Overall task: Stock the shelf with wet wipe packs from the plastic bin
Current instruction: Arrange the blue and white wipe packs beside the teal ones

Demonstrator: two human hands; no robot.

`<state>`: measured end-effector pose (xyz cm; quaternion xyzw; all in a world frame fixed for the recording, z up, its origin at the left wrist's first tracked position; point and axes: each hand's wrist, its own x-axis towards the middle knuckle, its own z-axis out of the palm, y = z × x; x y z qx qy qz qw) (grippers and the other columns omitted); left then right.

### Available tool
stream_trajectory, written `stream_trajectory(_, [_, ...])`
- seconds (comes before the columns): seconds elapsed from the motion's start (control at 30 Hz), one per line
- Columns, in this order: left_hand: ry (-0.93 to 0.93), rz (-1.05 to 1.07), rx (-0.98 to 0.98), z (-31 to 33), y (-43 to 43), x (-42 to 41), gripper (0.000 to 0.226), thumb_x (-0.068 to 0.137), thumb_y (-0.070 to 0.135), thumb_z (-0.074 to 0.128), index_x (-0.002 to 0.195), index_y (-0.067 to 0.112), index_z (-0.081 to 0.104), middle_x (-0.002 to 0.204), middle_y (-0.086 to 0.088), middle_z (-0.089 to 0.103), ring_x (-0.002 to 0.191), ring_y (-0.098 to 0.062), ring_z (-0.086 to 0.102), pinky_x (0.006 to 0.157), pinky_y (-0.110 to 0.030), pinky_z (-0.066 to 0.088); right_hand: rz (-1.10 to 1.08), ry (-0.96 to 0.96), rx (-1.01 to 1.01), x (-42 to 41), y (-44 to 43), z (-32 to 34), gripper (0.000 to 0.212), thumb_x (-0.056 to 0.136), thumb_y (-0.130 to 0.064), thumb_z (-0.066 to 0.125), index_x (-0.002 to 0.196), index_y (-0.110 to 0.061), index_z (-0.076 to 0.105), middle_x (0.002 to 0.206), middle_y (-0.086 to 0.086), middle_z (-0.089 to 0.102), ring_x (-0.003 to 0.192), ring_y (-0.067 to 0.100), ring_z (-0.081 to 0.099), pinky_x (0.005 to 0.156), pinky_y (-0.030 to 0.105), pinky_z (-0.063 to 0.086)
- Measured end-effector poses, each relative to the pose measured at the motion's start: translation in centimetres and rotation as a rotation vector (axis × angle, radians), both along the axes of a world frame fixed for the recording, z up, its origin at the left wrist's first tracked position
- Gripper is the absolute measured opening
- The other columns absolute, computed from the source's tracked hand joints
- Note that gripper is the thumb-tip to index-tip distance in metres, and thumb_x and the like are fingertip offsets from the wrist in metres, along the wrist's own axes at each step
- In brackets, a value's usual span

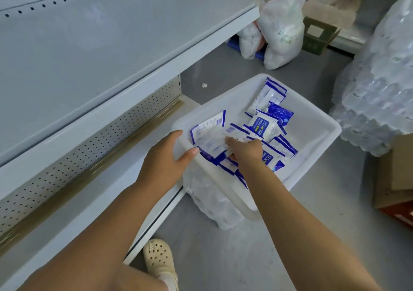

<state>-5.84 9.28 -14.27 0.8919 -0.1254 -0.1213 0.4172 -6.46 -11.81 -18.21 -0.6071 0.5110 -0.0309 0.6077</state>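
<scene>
Item 1: plastic bin [317, 134]. White, shallow, rectangular. It sits askew to the front of the shelf [107, 44], one corner turned toward it, propped on a clear-wrapped bundle [210, 203] on the floor [223, 257].

Item 2: wet wipe packs [260, 124]. Flat white sachets edged in blue, all in the bin. They lie loose, long axes at mixed angles, and a few lean on edge at the far corner. On one I read "75%" in blue above a yellow-green strip, the print turned sideways to me. A second "75%" pack [267, 159] shows beside the right wrist. Another, the barcode pack [209, 127], lies back up, its barcode at the far-right end. The finer print I cannot read.

Item 3: hands. The left hand [169, 156] grips the bin's near-left rim, thumb inside and fingers outside. The right hand [245, 149] is inside the bin, fingers curled round blurred packs in the pile.
</scene>
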Motion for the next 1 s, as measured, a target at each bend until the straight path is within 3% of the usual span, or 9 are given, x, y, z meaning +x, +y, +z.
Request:
stream_trajectory(0.07, [0.026, 0.083, -0.150, 0.4, -0.3, -0.8, 0.066, 0.091, 0.051, 0.067, 0.150, 0.030, 0.046, 0.152, 0.010, 0.050, 0.142, -0.009, 0.044, 0.107, -0.025, 0.039, -0.069, -0.171, 0.011, -2.0, 0.3, 1.6, 0.057, 0.080, -0.026, 0.086, 0.124, -0.016, 0.051, 0.118, 0.003, 0.064, 0.100, 0.022, 0.068, 0.065, 0.030, 0.058])
stream_trajectory(0.2, [0.183, 0.223, -0.398, 2.6, -1.6, -2.6, 0.060, 0.090, 0.051, 0.068, 0.143, 0.032, 0.050, 0.139, 0.013, 0.059, 0.125, -0.004, 0.057, 0.077, -0.008, 0.047, -0.055, -0.356, 0.079, -6.0, 1.8, 6.0, 0.043, 0.082, -0.025, 0.084, 0.113, -0.021, 0.055, 0.101, -0.006, 0.070, 0.083, 0.013, 0.072, 0.059, 0.027, 0.060])
stream_trajectory(0.3, [0.301, 0.278, -0.527, 4.4, -1.6, -4.3, 0.063, 0.085, 0.055, 0.071, 0.139, 0.030, 0.050, 0.123, 0.012, 0.069, 0.106, -0.006, 0.070, 0.081, -0.026, 0.059, 0.012, -0.455, 0.144, -8.8, 3.4, 8.9, 0.036, 0.082, -0.023, 0.084, 0.106, -0.021, 0.057, 0.087, -0.011, 0.076, 0.074, 0.009, 0.076, 0.058, 0.026, 0.060])
stream_trajectory(0.4, [0.341, 0.280, -0.553, 6.1, -0.9, -6.2, 0.050, 0.086, 0.046, 0.075, 0.129, 0.025, 0.059, 0.107, 0.009, 0.075, 0.091, -0.008, 0.076, 0.077, -0.033, 0.064, 0.132, -0.515, 0.131, -11.0, 5.2, 10.9, 0.041, 0.084, -0.021, 0.083, 0.114, -0.014, 0.056, 0.089, -0.006, 0.079, 0.082, 0.016, 0.078, 0.075, 0.041, 0.065])
stream_trajectory(0.53, [0.263, 0.266, -0.579, 7.6, 1.1, -8.5, 0.028, 0.089, 0.030, 0.077, 0.116, 0.022, 0.071, 0.103, 0.005, 0.079, 0.091, -0.015, 0.077, 0.081, -0.041, 0.064, 0.215, -0.537, 0.170, -12.3, 7.7, 13.0, 0.043, 0.088, -0.029, 0.078, 0.120, -0.013, 0.054, 0.089, -0.005, 0.079, 0.084, 0.018, 0.078, 0.083, 0.046, 0.063])
stream_trajectory(0.63, [0.181, 0.313, -0.584, 9.2, 3.8, -9.7, 0.019, 0.088, 0.033, 0.078, 0.106, 0.030, 0.073, 0.099, 0.008, 0.079, 0.089, -0.015, 0.078, 0.078, -0.042, 0.064, 0.287, -0.546, 0.194, -12.5, 9.4, 14.4, 0.040, 0.093, -0.039, 0.070, 0.117, -0.012, 0.053, 0.086, -0.004, 0.079, 0.084, 0.018, 0.078, 0.086, 0.047, 0.062])
stream_trajectory(0.73, [0.082, 0.401, -0.602, 11.1, 6.9, -10.9, 0.015, 0.088, 0.031, 0.079, 0.101, 0.030, 0.074, 0.095, 0.007, 0.079, 0.086, -0.016, 0.078, 0.077, -0.043, 0.064, 0.361, -0.567, 0.212, -12.6, 11.8, 15.6, 0.044, 0.095, -0.037, 0.069, 0.119, -0.004, 0.053, 0.092, 0.002, 0.080, 0.086, 0.021, 0.078, 0.089, 0.047, 0.061])
stream_trajectory(0.9, [-0.075, 0.544, -0.590, 13.5, 11.9, -13.3, 0.025, 0.087, 0.033, 0.080, 0.110, 0.027, 0.073, 0.096, 0.008, 0.079, 0.085, -0.014, 0.077, 0.074, -0.042, 0.065, 0.446, -0.596, 0.241, -12.4, 17.0, 17.1, 0.031, 0.091, -0.037, 0.072, 0.106, -0.013, 0.060, 0.093, 0.002, 0.079, 0.085, 0.020, 0.078, 0.081, 0.041, 0.064])
stream_trajectory(1.0, [-0.146, 0.611, -0.560, 14.8, 15.0, -14.3, 0.022, 0.085, 0.041, 0.079, 0.103, 0.035, 0.069, 0.094, 0.016, 0.075, 0.079, -0.006, 0.076, 0.060, -0.028, 0.063, 0.519, -0.622, 0.257, -11.9, 20.6, 18.1, 0.027, 0.092, -0.038, 0.070, 0.103, -0.016, 0.058, 0.092, -0.001, 0.079, 0.084, 0.016, 0.078, 0.072, 0.033, 0.064])
